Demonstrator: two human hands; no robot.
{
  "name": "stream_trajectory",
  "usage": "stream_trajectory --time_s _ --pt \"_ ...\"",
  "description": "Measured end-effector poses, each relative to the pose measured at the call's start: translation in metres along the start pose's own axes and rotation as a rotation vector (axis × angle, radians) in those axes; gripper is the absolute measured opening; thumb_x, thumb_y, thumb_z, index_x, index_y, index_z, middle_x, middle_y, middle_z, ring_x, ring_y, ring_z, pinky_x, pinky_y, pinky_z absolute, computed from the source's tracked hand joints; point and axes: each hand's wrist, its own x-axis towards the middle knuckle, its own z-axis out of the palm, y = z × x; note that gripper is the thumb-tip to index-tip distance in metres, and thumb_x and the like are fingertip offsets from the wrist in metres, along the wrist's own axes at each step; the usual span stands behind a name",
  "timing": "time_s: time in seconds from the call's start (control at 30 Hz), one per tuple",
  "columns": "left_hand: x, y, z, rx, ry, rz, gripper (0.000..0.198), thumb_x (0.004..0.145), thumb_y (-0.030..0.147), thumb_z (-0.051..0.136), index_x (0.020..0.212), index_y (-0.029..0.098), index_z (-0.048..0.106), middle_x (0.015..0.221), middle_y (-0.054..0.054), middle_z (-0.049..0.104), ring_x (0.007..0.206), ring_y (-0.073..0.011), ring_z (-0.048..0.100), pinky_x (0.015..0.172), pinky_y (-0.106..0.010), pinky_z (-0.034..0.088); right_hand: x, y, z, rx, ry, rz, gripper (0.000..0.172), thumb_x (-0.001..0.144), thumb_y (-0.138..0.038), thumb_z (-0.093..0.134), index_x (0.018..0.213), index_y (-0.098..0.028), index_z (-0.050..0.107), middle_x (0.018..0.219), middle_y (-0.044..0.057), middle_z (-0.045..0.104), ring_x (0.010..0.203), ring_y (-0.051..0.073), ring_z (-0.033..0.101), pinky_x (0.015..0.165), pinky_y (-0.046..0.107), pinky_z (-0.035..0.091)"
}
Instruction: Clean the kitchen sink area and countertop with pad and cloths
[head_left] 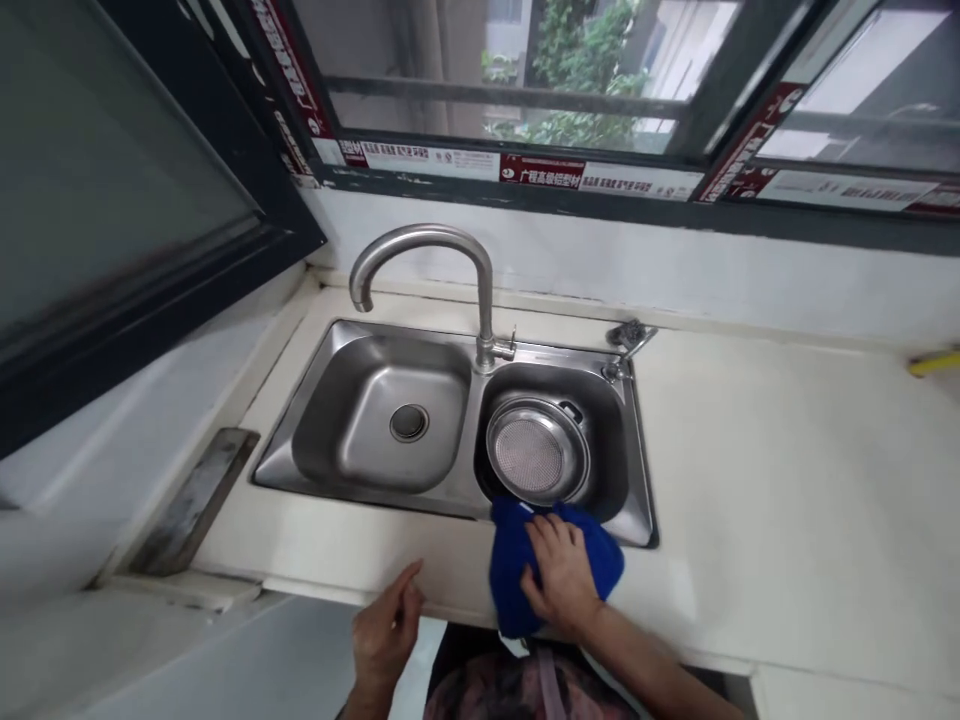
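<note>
My right hand (561, 578) presses down on a bunched blue cloth (514, 590), its fingers spread over the top. The cloth lies on the counter's front strip and reaches over the near rim of the right sink basin. My left hand (384, 632) hovers at the counter's front edge, index finger stretched out, thumb apart from it, and nothing held. In the right basin sits a round steel strainer (529, 455) with a perforated bottom, apparently resting in a pan or bowl. The left basin (360, 440) shows bare steel and a drain.
A curved steel faucet (420, 235) rises behind the double sink. At its back right corner lie a steel scrubber (628, 333) and a thin-handled object. A worn flat bar (195, 500) rests on the left counter. Something yellow (934, 363) pokes in at the far right. An open window sash (142, 200) overhangs the left.
</note>
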Motion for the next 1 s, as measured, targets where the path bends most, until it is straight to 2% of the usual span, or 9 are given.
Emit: stream_trajectory --time_s 0.17,0.27,0.37,0.47,0.6,0.73,0.87,1.0 --pt "0.019 -0.038 -0.024 0.033 -0.002 -0.059 0.028 0.105 0.032 0.048 0.118 0.02 0.07 0.07 0.006 0.074 0.052 -0.0089 0.067 0.057 -0.016 0.055 0.073 -0.073 0.008 0.076 -0.226 -0.12 0.064 0.08 -0.038 0.063 0.136 -0.008 0.06 0.139 0.022 0.061 0.123 0.039 0.048 0.104 0.054 0.037" --pt "0.025 -0.059 -0.024 0.016 -0.05 -0.014 0.028 0.106 0.032 0.047 0.119 0.022 0.068 0.071 0.008 0.074 0.053 -0.0083 0.068 0.057 -0.014 0.055 0.102 -0.092 0.005 0.097 -0.322 -0.214 0.062 0.082 -0.039 0.063 0.136 -0.009 0.059 0.136 0.022 0.061 0.119 0.037 0.049 0.102 0.054 0.039" --pt "0.03 -0.074 -0.014 -0.042 -0.054 -0.01 0.027 0.105 0.033 0.048 0.118 0.022 0.069 0.071 0.007 0.075 0.054 -0.01 0.07 0.059 -0.015 0.057 0.118 -0.085 0.004 0.136 -0.351 -0.247 0.054 0.09 -0.038 0.06 0.138 -0.016 0.057 0.133 0.016 0.062 0.119 0.033 0.05 0.104 0.051 0.039" --pt "0.032 -0.081 -0.001 -0.115 -0.035 -0.089 0.029 0.104 0.037 0.048 0.115 0.022 0.072 0.072 0.004 0.077 0.058 -0.0134 0.072 0.062 -0.018 0.06 0.135 -0.063 0.01 0.145 -0.346 -0.234 0.041 0.097 -0.035 0.054 0.135 -0.021 0.057 0.129 0.011 0.063 0.116 0.027 0.051 0.103 0.047 0.039" --pt "0.03 -0.077 0.007 -0.173 0.015 -0.199 0.034 0.105 0.041 0.046 0.112 0.022 0.074 0.068 0.004 0.075 0.056 -0.0139 0.071 0.058 -0.018 0.058 0.163 -0.041 0.027 0.052 -0.319 -0.256 0.044 0.096 -0.032 0.058 0.139 -0.02 0.056 0.128 0.011 0.062 0.112 0.027 0.051 0.099 0.044 0.04" --pt "0.029 -0.065 0.002 -0.216 0.006 -0.31 0.034 0.105 0.037 0.045 0.113 0.021 0.074 0.066 0.004 0.071 0.053 -0.0118 0.067 0.059 -0.019 0.057 0.195 -0.042 0.04 -0.063 -0.21 -0.158 0.045 0.095 -0.027 0.058 0.139 -0.018 0.058 0.125 0.015 0.061 0.11 0.03 0.048 0.096 0.044 0.038" --pt "0.028 -0.062 0.001 -0.211 0.023 -0.31 0.032 0.105 0.034 0.045 0.113 0.019 0.073 0.067 0.003 0.071 0.057 -0.0118 0.068 0.063 -0.02 0.056 0.238 -0.049 0.039 -0.192 -0.085 -0.01 0.042 0.096 -0.026 0.053 0.137 -0.017 0.059 0.12 0.017 0.06 0.108 0.032 0.046 0.091 0.045 0.035" --pt "0.025 -0.068 0.005 -0.201 0.08 -0.279 0.028 0.105 0.031 0.048 0.112 0.02 0.072 0.064 0.005 0.069 0.053 -0.0098 0.066 0.058 -0.017 0.054 0.278 -0.046 0.034 -0.274 -0.047 0.003 0.038 0.097 -0.027 0.051 0.132 -0.015 0.059 0.118 0.017 0.06 0.106 0.033 0.046 0.088 0.045 0.033"
